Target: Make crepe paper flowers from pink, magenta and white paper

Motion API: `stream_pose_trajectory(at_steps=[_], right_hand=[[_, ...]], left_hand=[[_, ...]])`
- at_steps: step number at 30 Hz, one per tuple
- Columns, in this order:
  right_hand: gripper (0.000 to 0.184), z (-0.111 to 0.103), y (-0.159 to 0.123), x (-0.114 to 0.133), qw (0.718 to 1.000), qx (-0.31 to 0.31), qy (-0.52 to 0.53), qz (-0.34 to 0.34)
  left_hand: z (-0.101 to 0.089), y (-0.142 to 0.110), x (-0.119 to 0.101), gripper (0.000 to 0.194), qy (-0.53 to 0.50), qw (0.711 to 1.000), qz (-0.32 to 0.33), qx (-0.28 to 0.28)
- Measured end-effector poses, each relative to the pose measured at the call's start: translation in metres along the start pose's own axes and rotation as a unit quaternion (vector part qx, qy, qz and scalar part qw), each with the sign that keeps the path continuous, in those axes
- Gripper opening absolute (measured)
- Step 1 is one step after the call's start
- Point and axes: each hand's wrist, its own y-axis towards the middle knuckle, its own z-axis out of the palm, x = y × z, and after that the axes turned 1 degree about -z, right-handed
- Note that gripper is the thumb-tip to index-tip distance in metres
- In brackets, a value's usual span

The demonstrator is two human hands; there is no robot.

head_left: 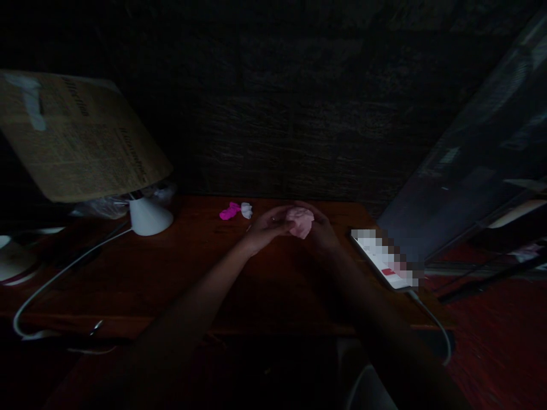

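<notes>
Above the wooden desk [273, 285], a pale pink crumpled piece [301, 221] sits between my two hands. It looks like soft paper or cloth; which one I cannot tell. My left hand [270, 225] grips its left side, with the thumb lying across the front. Around its right side and back curls my right hand [323, 229], touching it, its fingers partly hidden and dim. Just left of my left hand, a bright magenta crumpled piece [229, 211] and a small white crumpled piece [247, 210] lie on the desk near the wall.
A lamp with a newsprint shade [85, 136] and white base [149, 216] stands at the left, trailing a white cord. At the right edge lies a lit phone [378, 256] with a cable [431, 319]. A dark brick wall [277, 102] closes off the back. The light is low.
</notes>
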Motion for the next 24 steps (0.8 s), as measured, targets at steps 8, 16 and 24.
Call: stream_pose_trajectory(at_steps=[8, 16, 24], right_hand=[[0.035, -0.001, 0.004, 0.0, 0.997, -0.056, 0.012, 0.051], [0.055, 0.011, -0.001, 0.008, 0.995, -0.019, 0.077, 0.058], [0.043, 0.004, 0.002, 0.009, 0.989, 0.018, 0.132, 0.067]], left_hand=[[-0.004, 0.005, 0.002, 0.055, 0.129, 0.973, 0.125, -0.143], [0.001, 0.001, 0.008, 0.062, 0.157, 0.976, 0.108, -0.105], [0.0, 0.004, -0.001, 0.035, -0.129, 0.987, -0.059, -0.081]])
